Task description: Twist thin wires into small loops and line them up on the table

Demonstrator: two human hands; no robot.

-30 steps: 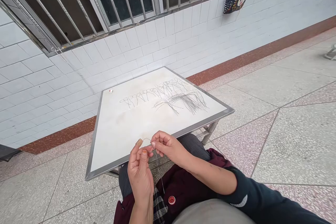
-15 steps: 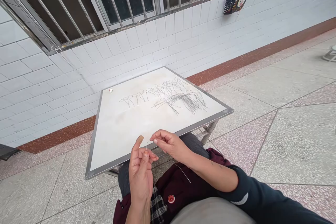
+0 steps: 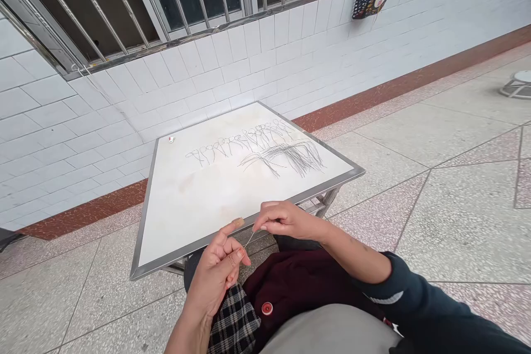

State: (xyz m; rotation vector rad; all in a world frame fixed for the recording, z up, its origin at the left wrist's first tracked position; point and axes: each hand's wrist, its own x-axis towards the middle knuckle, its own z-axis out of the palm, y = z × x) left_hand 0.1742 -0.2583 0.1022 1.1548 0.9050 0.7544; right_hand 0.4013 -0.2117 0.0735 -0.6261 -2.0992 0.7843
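Observation:
Just off the table's front edge, my left hand [image 3: 222, 265] pinches a thin wire [image 3: 249, 239] between thumb and fingers, its index finger stretched out with a tan covering on the tip. My right hand [image 3: 286, 220] pinches the wire's other visible part, a short span showing between the hands. On the white table [image 3: 186, 204] lies a row of looped, twisted wires [image 3: 224, 146]. Nearer the right side is a loose bundle of straight dark wires [image 3: 301, 157].
A small white and red object [image 3: 171, 139] sits at the table's far left corner. Behind stands a tiled wall [image 3: 232, 66] with barred windows and a hanging black basket [image 3: 371, 0]. A white stool [image 3: 518, 84] is at the far right.
My right hand has moved right and slightly down, and my left hand has tilted to the right. The long wire tail that hung below my right hand no longer shows.

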